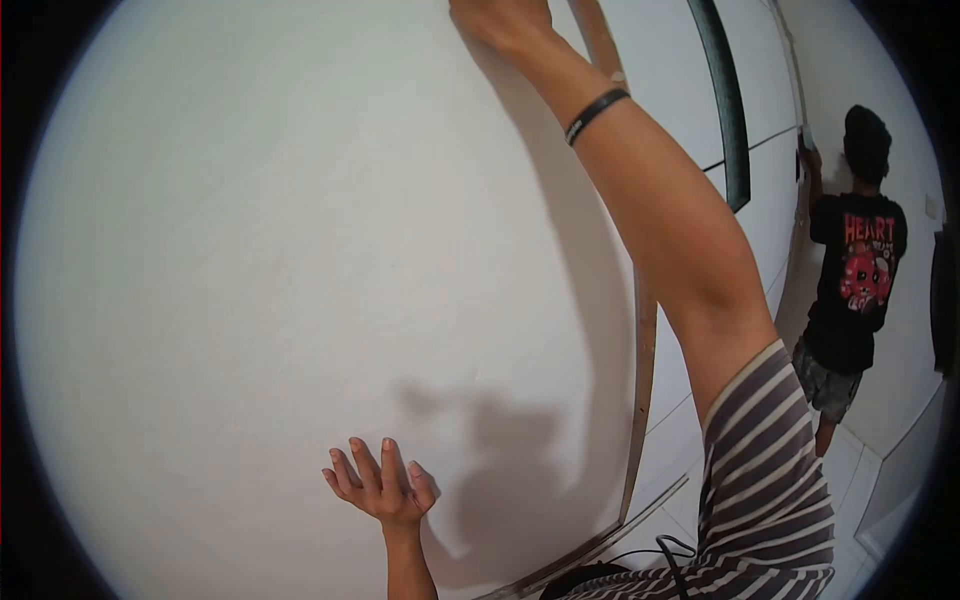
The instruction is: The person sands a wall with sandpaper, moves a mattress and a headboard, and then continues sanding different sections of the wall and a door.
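My left hand point(382, 485) is low in the view with its fingers spread against the white wall point(300, 280), holding nothing. My right arm, in a striped sleeve point(760, 450) and with a black wristband point(597, 115), reaches up across the view. At the top edge my right hand point(505, 20) is partly cut off, close to the wall; its fingers and anything in them are out of sight. Shadows of my head and arm fall on the wall.
A brown wooden edge strip point(641, 400) borders the wall. Beyond it are white panels with a dark curved strip point(728, 100). At the right another person point(860, 260) in a black shirt stands facing away, one arm raised. A black cable point(672, 550) loops near my body.
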Demonstrator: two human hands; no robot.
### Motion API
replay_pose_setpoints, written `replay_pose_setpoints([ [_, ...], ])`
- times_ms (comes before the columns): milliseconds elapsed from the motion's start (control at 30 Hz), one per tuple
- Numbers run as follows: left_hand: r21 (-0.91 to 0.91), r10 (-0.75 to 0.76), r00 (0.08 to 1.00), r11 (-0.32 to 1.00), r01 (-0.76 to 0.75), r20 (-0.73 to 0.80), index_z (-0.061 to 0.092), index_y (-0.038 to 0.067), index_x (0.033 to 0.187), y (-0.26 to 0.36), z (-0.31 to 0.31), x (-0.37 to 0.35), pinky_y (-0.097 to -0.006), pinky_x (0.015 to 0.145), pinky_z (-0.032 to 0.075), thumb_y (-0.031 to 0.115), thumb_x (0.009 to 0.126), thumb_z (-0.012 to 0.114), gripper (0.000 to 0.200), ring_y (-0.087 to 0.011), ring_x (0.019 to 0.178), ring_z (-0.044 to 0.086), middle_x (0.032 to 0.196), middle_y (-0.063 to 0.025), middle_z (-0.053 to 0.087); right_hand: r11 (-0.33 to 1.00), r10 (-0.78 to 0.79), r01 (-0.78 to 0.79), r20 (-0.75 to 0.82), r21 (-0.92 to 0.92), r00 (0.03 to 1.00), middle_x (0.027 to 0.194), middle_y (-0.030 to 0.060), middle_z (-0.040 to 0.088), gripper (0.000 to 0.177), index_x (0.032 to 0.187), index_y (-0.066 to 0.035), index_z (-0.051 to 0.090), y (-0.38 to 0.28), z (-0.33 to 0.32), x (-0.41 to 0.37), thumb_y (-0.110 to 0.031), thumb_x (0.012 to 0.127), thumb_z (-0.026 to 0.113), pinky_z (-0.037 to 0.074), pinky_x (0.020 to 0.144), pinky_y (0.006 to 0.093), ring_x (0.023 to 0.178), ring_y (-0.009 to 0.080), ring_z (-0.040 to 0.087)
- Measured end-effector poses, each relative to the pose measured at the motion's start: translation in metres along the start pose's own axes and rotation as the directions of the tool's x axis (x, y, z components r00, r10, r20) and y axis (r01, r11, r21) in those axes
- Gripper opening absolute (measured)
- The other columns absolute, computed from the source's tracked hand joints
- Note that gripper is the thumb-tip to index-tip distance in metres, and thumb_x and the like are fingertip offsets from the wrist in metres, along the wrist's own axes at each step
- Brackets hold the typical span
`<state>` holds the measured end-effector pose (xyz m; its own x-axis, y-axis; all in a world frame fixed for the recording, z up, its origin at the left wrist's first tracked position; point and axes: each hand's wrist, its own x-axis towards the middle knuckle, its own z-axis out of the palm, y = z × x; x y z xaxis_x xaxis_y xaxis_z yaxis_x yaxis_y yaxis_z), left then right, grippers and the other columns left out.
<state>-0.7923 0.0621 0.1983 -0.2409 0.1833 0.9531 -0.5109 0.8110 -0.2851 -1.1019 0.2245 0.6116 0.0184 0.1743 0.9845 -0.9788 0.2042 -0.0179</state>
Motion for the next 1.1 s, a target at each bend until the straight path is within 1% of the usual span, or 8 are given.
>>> replay_pose_setpoints([
  [167, 0.002, -0.018, 1.000, 1.000, 0.018, -0.004, 0.069, 0.011, 0.128, -0.001, 0.001, -0.002, -0.0580, 0.124, 0.014, 0.027, 0.089, 0.050, 0.046, -0.0442, 0.149, 0.031, 0.154, -0.0182, 0.049, 0.834, -0.549, 0.542, 0.051, 0.109, 0.834, 0.155, 0.0209, 0.045, 0.051, 0.147, -0.004, 0.051, -0.035, 0.031, -0.014, -0.016, 0.098, 0.050, 0.025, 0.126, 0.0421, 0.149, 0.0319, 0.035],
  [367, 0.049, -0.041, 0.999, 0.998, 0.040, 0.021, 0.073, 0.014, 0.122, -0.009, 0.006, -0.020, -0.0586, 0.123, 0.015, 0.029, 0.087, 0.051, 0.044, -0.0433, 0.148, 0.034, 0.152, -0.0171, 0.052, 0.999, -0.003, 0.002, 0.037, 0.042, 0.999, 0.145, 0.0284, 0.052, 0.045, 0.140, -0.001, 0.056, -0.038, 0.027, 0.043, -0.014, 0.098, 0.047, 0.028, 0.121, 0.0484, 0.142, 0.0418, 0.043],
  [467, 0.060, -0.053, 0.998, 0.997, 0.052, 0.016, 0.073, 0.015, 0.122, -0.010, 0.011, -0.027, -0.0587, 0.123, 0.015, 0.030, 0.087, 0.052, 0.044, -0.0427, 0.147, 0.035, 0.149, -0.0162, 0.055, 0.851, -0.523, 0.523, -0.152, -0.047, 0.839, 0.141, 0.0297, 0.055, 0.045, 0.138, 0.000, 0.057, -0.058, 0.093, 0.046, -0.014, 0.096, 0.048, 0.035, 0.116, 0.0482, 0.136, 0.0417, 0.048],
  [567, 0.072, -0.077, 0.996, 0.995, 0.073, 0.054, 0.075, 0.018, 0.120, -0.010, 0.009, -0.036, -0.0587, 0.122, 0.017, 0.032, 0.086, 0.053, 0.043, -0.0415, 0.146, 0.037, 0.144, -0.0150, 0.059, 0.972, -0.051, 0.043, 0.030, 0.231, 0.998, 0.138, 0.0301, 0.057, 0.045, 0.137, 0.001, 0.057, -0.044, 0.057, 0.063, -0.013, 0.095, 0.047, 0.040, 0.112, 0.0485, 0.132, 0.0420, 0.051],
  [633, 0.086, -0.091, 0.994, 0.993, 0.086, 0.055, 0.076, 0.019, 0.118, -0.014, 0.008, -0.036, -0.0585, 0.122, 0.018, 0.033, 0.086, 0.054, 0.041, -0.0405, 0.144, 0.039, 0.141, -0.0138, 0.061, 0.997, 0.051, -0.053, -0.035, -0.059, 0.998, 0.135, 0.0283, 0.059, 0.046, 0.135, 0.001, 0.058, -0.028, 0.076, 0.098, -0.007, 0.090, 0.050, 0.043, 0.108, 0.0510, 0.126, 0.0436, 0.054],
  [800, 0.110, -0.126, 0.990, 0.987, 0.119, 0.065, 0.077, 0.022, 0.116, -0.010, 0.009, -0.039, -0.0575, 0.121, 0.021, 0.037, 0.085, 0.056, 0.040, -0.0382, 0.139, 0.045, 0.138, -0.0109, 0.064, 0.672, -0.711, 0.733, -0.186, 0.106, 0.678, 0.140, 0.0308, 0.055, 0.045, 0.133, 0.004, 0.058, -0.051, 0.138, 0.120, -0.008, 0.090, 0.054, 0.039, 0.115, 0.0471, 0.133, 0.0443, 0.051],
  [1000, 0.051, -0.187, 0.977, 0.982, 0.183, 0.103, 0.073, 0.023, 0.122, -0.022, -0.004, -0.055, -0.0615, 0.116, 0.025, 0.039, 0.083, 0.060, 0.044, -0.0430, 0.137, 0.046, 0.143, -0.0170, 0.059, 0.973, 0.221, -0.223, 0.035, 0.063, 0.975, 0.141, 0.0310, 0.055, 0.046, 0.133, 0.006, 0.058, -0.101, 0.078, 0.102, -0.002, 0.089, 0.048, 0.040, 0.116, 0.0428, 0.134, 0.0410, 0.052],
  [1100, 0.105, -0.257, 0.966, 0.962, 0.253, 0.032, 0.052, 0.008, 0.145, -0.065, -0.010, -0.076, -0.0664, 0.115, 0.021, 0.032, 0.086, 0.058, 0.064, -0.0535, 0.144, 0.030, 0.155, -0.0322, 0.040, 0.813, -0.580, 0.582, -0.054, 0.028, 0.813, 0.143, 0.0305, 0.054, 0.045, 0.136, 0.004, 0.057, -0.080, 0.156, 0.112, -0.006, 0.093, 0.048, 0.037, 0.118, 0.0426, 0.135, 0.0398, 0.052],
])
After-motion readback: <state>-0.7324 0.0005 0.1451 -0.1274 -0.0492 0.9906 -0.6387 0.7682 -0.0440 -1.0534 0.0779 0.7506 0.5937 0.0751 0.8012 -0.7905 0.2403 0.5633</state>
